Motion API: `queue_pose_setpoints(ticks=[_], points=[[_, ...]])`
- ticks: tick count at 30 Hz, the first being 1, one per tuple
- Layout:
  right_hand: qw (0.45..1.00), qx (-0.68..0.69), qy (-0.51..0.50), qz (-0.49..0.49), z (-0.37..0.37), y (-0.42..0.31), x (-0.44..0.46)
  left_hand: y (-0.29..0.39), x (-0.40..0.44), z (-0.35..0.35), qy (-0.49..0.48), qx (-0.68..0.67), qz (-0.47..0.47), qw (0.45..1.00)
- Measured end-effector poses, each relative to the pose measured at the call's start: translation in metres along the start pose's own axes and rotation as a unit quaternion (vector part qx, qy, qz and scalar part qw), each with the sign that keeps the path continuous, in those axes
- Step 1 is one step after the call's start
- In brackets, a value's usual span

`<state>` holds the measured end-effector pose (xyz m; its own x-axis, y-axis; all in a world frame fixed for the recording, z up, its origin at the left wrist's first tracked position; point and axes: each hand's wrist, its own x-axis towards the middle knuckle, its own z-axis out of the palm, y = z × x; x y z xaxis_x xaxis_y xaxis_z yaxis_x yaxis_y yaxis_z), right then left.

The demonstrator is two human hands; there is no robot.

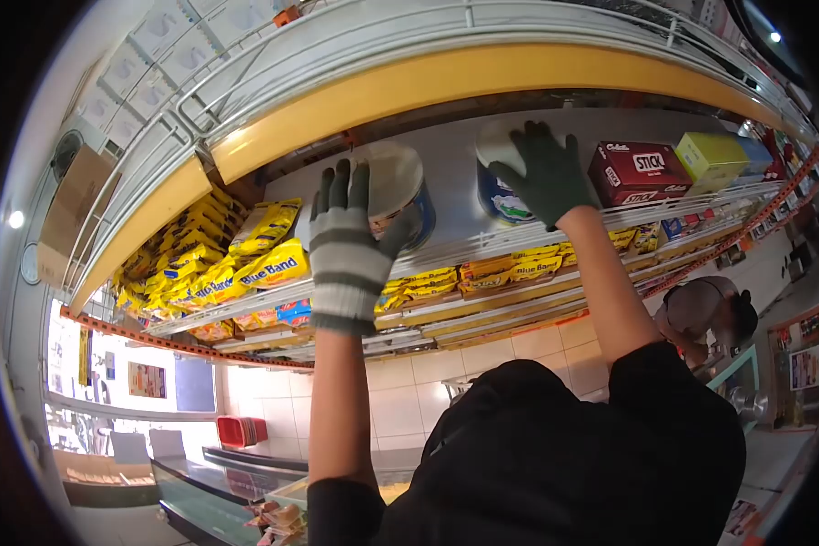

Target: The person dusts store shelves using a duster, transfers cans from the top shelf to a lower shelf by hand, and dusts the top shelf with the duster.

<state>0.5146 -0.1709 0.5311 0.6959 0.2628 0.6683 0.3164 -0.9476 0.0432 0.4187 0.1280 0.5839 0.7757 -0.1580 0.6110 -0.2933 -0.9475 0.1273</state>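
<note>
My left hand, in a grey and white striped glove, is raised with its fingers stretched out. It overlaps the left side of a round lidded tub on the shelf; whether it touches the tub I cannot tell. My right hand, in a dark green-grey glove, has its fingers spread over the right part of a second tub, which has a pale lid and a blue label. The palms' undersides are hidden. Left of my left hand lie stacked yellow Blue Band packets.
On the shelf's right stand dark red Stick boxes and a yellow-green box. A yellow shelf edge with wire rails runs above. Below are lower shelves of packets, a red basket and a glass counter. Another person is at right.
</note>
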Motion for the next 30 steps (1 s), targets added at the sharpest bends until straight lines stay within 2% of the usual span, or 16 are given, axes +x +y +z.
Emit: queue_pose_setpoints(ticks=[1, 3, 5, 7, 8, 10, 11, 13, 14, 17, 19, 21, 24, 26, 27, 30], points=[[1.000, -0.005, 0.006, 0.002, 0.003, -0.002, -0.001, -0.002, 0.011, 0.016, 0.005, -0.002, 0.005, 1.000], [0.990, 0.099, -0.029, -0.093, -0.004, -0.013, -0.003, 0.005, 0.032, 0.046, -0.147, 0.129, -0.113, 0.974], [0.977, 0.160, -0.033, -0.140, -0.017, -0.010, 0.005, -0.009, 0.041, 0.085, -0.160, 0.136, -0.043, 0.977], [0.971, 0.213, -0.110, -0.025, -0.019, 0.009, 0.014, 0.001, 0.031, 0.075, -0.017, 0.126, 0.121, 0.984], [0.970, 0.219, -0.095, -0.033, -0.017, 0.010, 0.015, -0.011, 0.034, 0.077, -0.006, 0.141, 0.120, 0.983], [0.990, 0.063, -0.106, -0.070, -0.011, 0.008, 0.014, -0.040, 0.042, 0.087, -0.050, 0.054, -0.005, 0.997], [0.982, 0.117, -0.089, -0.119, -0.009, 0.003, 0.008, -0.035, 0.048, 0.073, -0.037, 0.066, -0.008, 0.997], [0.964, 0.208, -0.147, -0.075, -0.031, -0.004, 0.013, -0.008, 0.049, 0.046, -0.141, 0.122, 0.000, 0.982], [0.963, 0.211, -0.146, -0.082, -0.028, 0.002, 0.018, -0.005, 0.048, 0.050, -0.145, 0.098, 0.068, 0.982], [0.977, 0.130, -0.168, -0.019, -0.018, 0.020, 0.016, -0.020, 0.049, 0.039, -0.236, 0.042, 0.019, 0.971], [0.985, 0.125, -0.100, -0.070, -0.023, 0.016, 0.014, -0.014, 0.034, 0.048, -0.138, 0.138, -0.072, 0.978], [0.989, 0.111, -0.032, -0.090, -0.036, 0.009, 0.014, 0.000, 0.035, 0.032, -0.065, 0.095, -0.046, 0.992], [0.992, 0.027, -0.103, -0.068, -0.034, 0.012, 0.011, -0.007, 0.026, 0.048, -0.038, 0.029, -0.003, 0.999], [0.981, 0.122, 0.118, -0.095, -0.034, 0.017, 0.009, -0.020, 0.021, 0.070, -0.072, 0.099, -0.004, 0.992], [0.984, 0.112, 0.110, -0.087, -0.023, 0.020, 0.012, -0.024, 0.019, 0.078, -0.102, 0.173, -0.002, 0.980], [0.989, 0.104, 0.036, -0.104, -0.009, 0.024, -0.015, -0.003, 0.021, 0.047, -0.054, 0.113, -0.034, 0.992]])
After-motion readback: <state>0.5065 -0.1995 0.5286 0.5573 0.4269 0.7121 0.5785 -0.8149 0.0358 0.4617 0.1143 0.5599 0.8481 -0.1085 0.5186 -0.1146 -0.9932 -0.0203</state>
